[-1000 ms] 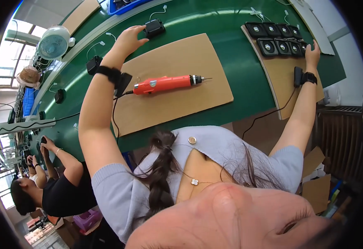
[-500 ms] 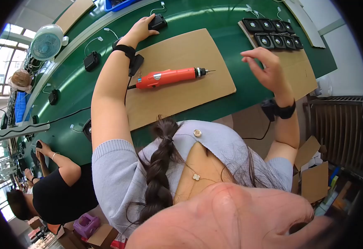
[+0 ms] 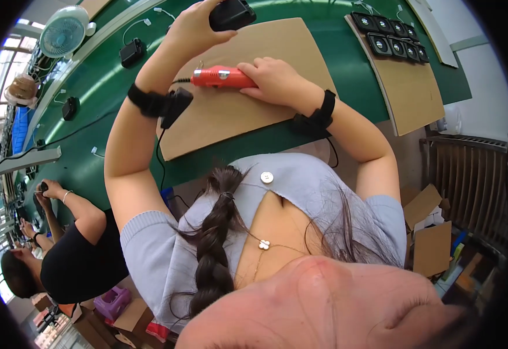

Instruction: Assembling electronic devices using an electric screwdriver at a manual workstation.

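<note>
My left hand [image 3: 194, 32] grips a black boxy speaker [image 3: 232, 14] above the far edge of a brown board [image 3: 219, 125]. Its fingers lie partly behind the speaker, with the thumb held out to the right. On the board rests a red electric screwdriver [image 3: 212, 76], lying crosswise with its cord end to the left. My right hand [image 3: 272, 80] is closed over the front part of the screwdriver, hiding its bit. A black strap with a small box sits on each of my wrists.
Several black speakers [image 3: 380, 44] stand in two rows on a second board [image 3: 414, 102] at right. Another black unit [image 3: 132, 53] with a white-plugged lead lies left on the green table [image 3: 361, 96]. A fan [image 3: 63, 32] stands far left. A person [image 3: 82, 256] works at left.
My left hand has drawn the speaker nearer and lifted it off the table. My right hand has moved left from beside the speaker rows onto the screwdriver.
</note>
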Motion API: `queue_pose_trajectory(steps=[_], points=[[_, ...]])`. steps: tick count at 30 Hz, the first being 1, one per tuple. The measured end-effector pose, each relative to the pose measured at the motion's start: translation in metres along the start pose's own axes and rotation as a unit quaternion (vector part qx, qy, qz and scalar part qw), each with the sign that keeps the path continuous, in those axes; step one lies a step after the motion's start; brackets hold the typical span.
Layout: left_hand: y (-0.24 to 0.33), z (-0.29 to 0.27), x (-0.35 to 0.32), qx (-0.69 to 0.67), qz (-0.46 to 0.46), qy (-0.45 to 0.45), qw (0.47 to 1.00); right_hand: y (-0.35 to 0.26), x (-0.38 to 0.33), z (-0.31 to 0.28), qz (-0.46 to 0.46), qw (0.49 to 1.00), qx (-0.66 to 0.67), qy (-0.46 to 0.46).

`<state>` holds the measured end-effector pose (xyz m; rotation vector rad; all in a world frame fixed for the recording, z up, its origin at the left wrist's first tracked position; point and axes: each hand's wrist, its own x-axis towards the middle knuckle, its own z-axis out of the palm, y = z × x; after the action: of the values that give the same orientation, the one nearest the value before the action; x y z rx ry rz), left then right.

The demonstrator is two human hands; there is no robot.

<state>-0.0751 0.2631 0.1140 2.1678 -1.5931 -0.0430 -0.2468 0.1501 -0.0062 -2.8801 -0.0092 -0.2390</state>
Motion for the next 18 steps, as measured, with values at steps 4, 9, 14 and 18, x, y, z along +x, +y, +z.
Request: queue_pose_trajectory(steps=[4,9,14,18], points=[[-0.005,0.033,-0.086,-0.102,0.052,0.091,0.989,0.041,0.015,0.011,0.039,0.99,0.087,0.099],[0.0,0.074,-0.152,-0.127,-0.027,0.046,0.99,0.03,0.031,-0.063,0.131,0.956,0.237,0.113],[-0.001,0.1,-0.161,-0.123,-0.039,0.057,0.99,0.021,0.021,-0.069,0.094,0.838,0.46,0.278],[0.0,0.105,-0.172,-0.11,-0.061,0.074,0.989,-0.043,0.029,-0.073,0.043,0.774,0.548,0.314]])
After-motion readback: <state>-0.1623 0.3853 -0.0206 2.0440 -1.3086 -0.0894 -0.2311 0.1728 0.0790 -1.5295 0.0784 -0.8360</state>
